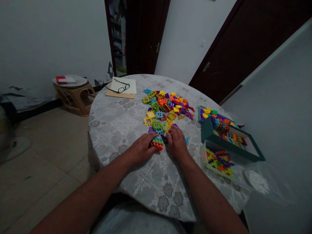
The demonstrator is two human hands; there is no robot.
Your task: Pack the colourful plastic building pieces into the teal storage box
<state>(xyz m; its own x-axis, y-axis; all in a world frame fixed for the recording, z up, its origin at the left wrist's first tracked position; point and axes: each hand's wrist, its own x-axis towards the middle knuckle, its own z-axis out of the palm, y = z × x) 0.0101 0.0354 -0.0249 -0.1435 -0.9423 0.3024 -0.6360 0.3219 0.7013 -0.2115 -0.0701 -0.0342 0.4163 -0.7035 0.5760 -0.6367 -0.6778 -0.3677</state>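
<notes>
We hold a small stack of joined pieces (157,143), orange at the bottom with green and blue above. It sits on the table (136,175) between our two hands. Our left hand (142,148) is closed over the stack's near-left side, with the fingers curled onto it and the thumb tucked beneath. Our right hand (177,140) lies just beside the stack on the other side, knuckles up and fingers bent down toward the cloth. We cannot tell whether they grip anything. A yellow piece (167,127) shows just beyond those fingertips.

Ahead of both hands spreads a pile of loose pieces (168,105) in orange, yellow, green, purple and blue, its nearest bits close to our fingers. Off to the right of the right hand stands a teal box (253,155) with rows of pieces packed on edge. A clear tub (218,160), nearer to us than the box, holds more of them. A round clear lid (255,180) lies further right of the tub.

Far beyond the left hand, at the table's far edge, a pair of glasses (120,87) rests on a sheet of paper (129,83). A plastic stool (75,96) stands on the floor past the table on the left.
</notes>
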